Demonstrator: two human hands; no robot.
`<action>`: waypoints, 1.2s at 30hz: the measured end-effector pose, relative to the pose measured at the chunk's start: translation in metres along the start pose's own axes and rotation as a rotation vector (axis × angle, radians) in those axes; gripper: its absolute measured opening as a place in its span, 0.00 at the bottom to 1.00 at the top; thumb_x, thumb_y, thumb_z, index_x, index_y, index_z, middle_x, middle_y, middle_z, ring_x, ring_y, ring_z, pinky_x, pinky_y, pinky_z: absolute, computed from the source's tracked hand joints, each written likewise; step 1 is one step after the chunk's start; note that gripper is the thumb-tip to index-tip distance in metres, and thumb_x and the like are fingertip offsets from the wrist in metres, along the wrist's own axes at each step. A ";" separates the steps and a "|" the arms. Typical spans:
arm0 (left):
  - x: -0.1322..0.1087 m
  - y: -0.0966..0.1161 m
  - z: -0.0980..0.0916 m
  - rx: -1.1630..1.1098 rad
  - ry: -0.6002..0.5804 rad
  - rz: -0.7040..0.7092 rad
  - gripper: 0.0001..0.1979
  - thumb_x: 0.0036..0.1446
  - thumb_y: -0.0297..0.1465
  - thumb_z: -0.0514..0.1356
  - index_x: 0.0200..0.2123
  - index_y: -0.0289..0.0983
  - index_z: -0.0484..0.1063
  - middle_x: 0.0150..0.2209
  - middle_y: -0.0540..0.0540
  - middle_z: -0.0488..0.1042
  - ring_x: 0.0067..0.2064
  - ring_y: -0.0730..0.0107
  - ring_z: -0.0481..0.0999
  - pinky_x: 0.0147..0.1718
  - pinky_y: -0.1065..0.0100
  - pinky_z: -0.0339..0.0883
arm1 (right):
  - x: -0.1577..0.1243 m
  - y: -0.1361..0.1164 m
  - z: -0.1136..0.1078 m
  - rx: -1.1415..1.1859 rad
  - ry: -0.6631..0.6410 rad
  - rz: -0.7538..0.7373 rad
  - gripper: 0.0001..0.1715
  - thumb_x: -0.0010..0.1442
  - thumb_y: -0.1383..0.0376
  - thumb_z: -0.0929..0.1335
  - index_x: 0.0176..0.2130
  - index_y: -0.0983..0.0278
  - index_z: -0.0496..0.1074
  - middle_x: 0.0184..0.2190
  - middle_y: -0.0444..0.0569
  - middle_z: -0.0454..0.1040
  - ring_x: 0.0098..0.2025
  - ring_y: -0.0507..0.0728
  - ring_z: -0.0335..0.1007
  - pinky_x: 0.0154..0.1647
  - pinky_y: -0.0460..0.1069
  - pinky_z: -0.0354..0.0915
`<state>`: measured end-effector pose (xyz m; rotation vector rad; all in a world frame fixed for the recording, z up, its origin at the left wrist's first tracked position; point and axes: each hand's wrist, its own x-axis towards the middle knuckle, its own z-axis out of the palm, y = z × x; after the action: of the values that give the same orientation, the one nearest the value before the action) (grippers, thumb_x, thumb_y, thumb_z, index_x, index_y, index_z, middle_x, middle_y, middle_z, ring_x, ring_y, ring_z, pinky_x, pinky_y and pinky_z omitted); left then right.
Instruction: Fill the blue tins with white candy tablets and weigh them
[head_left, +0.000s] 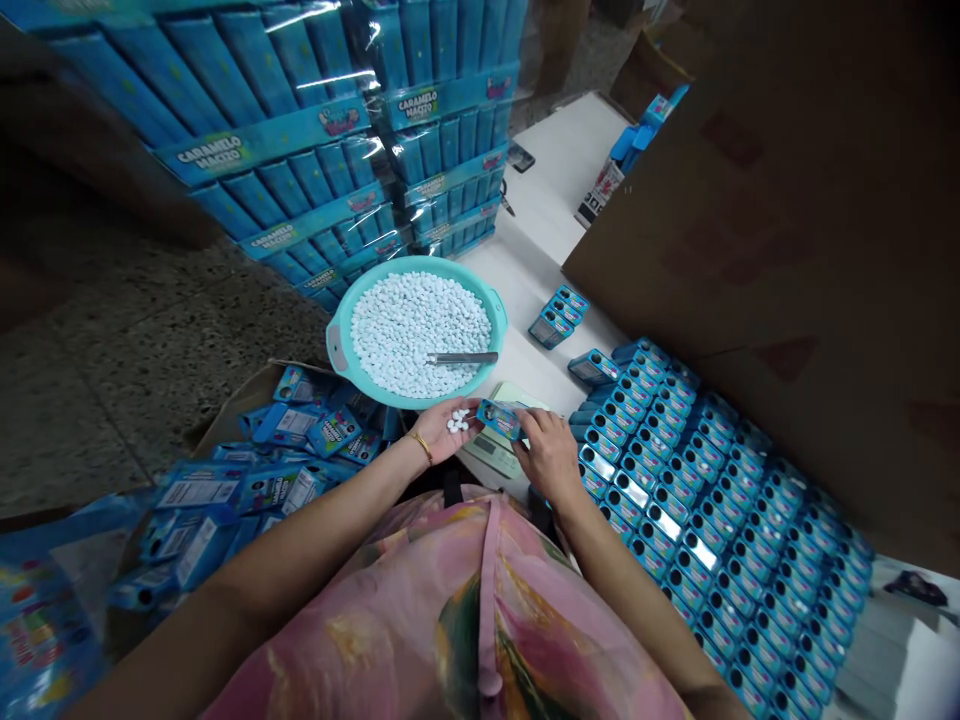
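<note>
The person's right hand (551, 455) grips a small blue tin (499, 420) from its right end, with the fingers curled over the top. The fingers hide part of the tin, and the glare and small size make it hard to tell whether its lid is open. The tin's long axis runs sideways across the view, tilted slightly down toward the right hand, and its left end sits just beside the fingertips of the left hand (442, 432). That hand lies palm up and slightly cupped, with a small cluster of white mints (458, 423) resting near the fingers; the exact count is hard to make out. A gold bracelet (422, 449) circles the left wrist.

Directly below both hands, a digital scale (491, 455) sits on the counter (551, 175), its display hidden from view. Just beyond the hands, a teal basin (397, 398) holds a heap of white mints (420, 335) with a metal scoop (463, 357) lying across them. Rows of blue tins (712, 530) fill the counter to the right, running out of view at the lower edge, and a small stack of tins (559, 315) lies beyond the scale. Shrink-wrapped blocks of "Caramelo Macizo" boxes (262, 150) rise behind the basin, and blue packets (300, 425) fill a cardboard box at the left.
</note>
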<state>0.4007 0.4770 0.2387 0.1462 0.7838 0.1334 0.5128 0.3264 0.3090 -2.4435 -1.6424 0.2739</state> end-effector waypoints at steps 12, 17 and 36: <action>0.007 -0.008 0.002 0.008 -0.027 -0.037 0.11 0.55 0.27 0.52 0.32 0.26 0.72 0.29 0.38 0.75 0.31 0.66 0.74 0.33 0.66 0.70 | -0.009 0.002 -0.002 -0.052 0.056 0.007 0.22 0.53 0.66 0.65 0.49 0.61 0.64 0.41 0.52 0.68 0.42 0.60 0.59 0.41 0.53 0.54; 0.005 -0.004 -0.002 0.034 0.005 -0.019 0.09 0.53 0.25 0.54 0.32 0.26 0.72 0.32 0.37 0.75 0.34 0.66 0.75 0.34 0.68 0.70 | -0.011 0.022 0.021 0.418 0.199 0.154 0.19 0.54 0.62 0.64 0.47 0.63 0.63 0.40 0.50 0.68 0.42 0.58 0.63 0.42 0.51 0.59; -0.052 -0.018 -0.042 0.315 -0.003 -0.091 0.16 0.45 0.17 0.59 0.41 0.29 0.71 0.39 0.37 0.75 0.40 0.66 0.75 0.42 0.68 0.68 | -0.020 -0.018 0.035 0.379 0.003 -0.275 0.14 0.58 0.64 0.63 0.45 0.61 0.67 0.40 0.51 0.69 0.43 0.55 0.63 0.43 0.50 0.61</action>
<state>0.3358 0.4540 0.2426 0.4079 0.8040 -0.0781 0.4806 0.3166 0.2805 -1.9206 -1.7158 0.4880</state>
